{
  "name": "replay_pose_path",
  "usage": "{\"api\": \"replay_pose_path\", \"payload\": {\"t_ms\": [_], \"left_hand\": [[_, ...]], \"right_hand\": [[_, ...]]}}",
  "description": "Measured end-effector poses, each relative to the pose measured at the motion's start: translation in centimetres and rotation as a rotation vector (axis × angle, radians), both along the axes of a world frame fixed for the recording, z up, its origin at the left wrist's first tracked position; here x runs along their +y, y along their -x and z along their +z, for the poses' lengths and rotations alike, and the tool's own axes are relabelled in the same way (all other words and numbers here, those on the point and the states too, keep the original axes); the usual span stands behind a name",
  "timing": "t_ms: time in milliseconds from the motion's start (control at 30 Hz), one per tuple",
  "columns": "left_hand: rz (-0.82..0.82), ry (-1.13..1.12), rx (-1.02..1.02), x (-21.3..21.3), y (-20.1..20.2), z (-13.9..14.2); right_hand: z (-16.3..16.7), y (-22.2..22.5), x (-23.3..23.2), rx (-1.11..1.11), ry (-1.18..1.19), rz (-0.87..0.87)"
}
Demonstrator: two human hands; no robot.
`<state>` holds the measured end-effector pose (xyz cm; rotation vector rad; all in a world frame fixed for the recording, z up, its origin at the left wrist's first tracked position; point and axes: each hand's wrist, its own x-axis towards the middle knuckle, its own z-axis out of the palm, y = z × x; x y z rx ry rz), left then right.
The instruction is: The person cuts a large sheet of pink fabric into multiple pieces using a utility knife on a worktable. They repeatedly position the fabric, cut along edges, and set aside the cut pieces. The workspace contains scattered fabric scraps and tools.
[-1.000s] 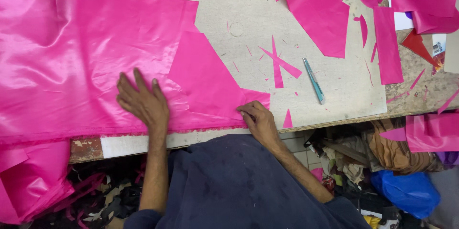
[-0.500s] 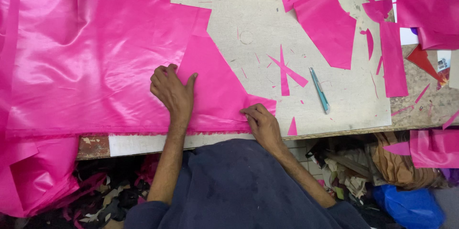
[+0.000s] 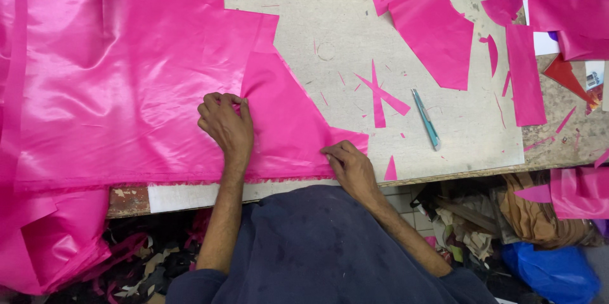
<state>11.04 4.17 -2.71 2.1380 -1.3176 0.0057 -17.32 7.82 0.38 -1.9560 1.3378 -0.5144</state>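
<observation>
The person wears a dark navy top with short sleeves that end near the elbows, the cloth faintly speckled with lint. Both forearms are bare, and neither the left hand [image 3: 223, 127] nor the right hand [image 3: 351, 169] shows rings, watch or gloves

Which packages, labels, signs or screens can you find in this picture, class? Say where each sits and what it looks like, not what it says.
Small printed card or label: far right edge of the table, beside a red scrap; rectangular, white with dark marks, too small to tell more.
No packages, signs or screens show.
</observation>
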Motion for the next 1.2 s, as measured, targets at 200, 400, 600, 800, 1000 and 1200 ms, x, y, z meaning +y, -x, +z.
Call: {"api": "replay_pose_path", "payload": {"t_ms": [200, 400, 600, 800, 1000, 1200], "left_hand": [[0.001, 0.012, 0.048, 0.0, -0.1, 0.2], [-0.300, 0.065, -0.034, -0.6, 1.5, -1.3], [-0.514, -0.034, -0.127, -1.0, 4.5, -1.8], [-0.552, -0.080, -0.144, -0.8, 5.2, -0.5], [-0.533, -0.133, -0.199, -1.0, 5.8, 0.3], [-0.556, -0.037, -0.155, -0.1, 6.5, 0.7]], "right_hand": [[0.1, 0.1, 0.1, 0.052, -0.009, -0.011], [0.3, 0.1, 0.1, 0.027, 0.037, -0.024], [0.7, 0.3, 0.2, 0.000, -0.010, -0.057], [0.9, 0.4, 0.3, -0.019, 0.013, -0.068], [1.3, 3.8, -0.6, 0.045, 0.018, -0.190], [1.0, 13.4, -4.4, 0.585, 0.715, -0.424]]}}
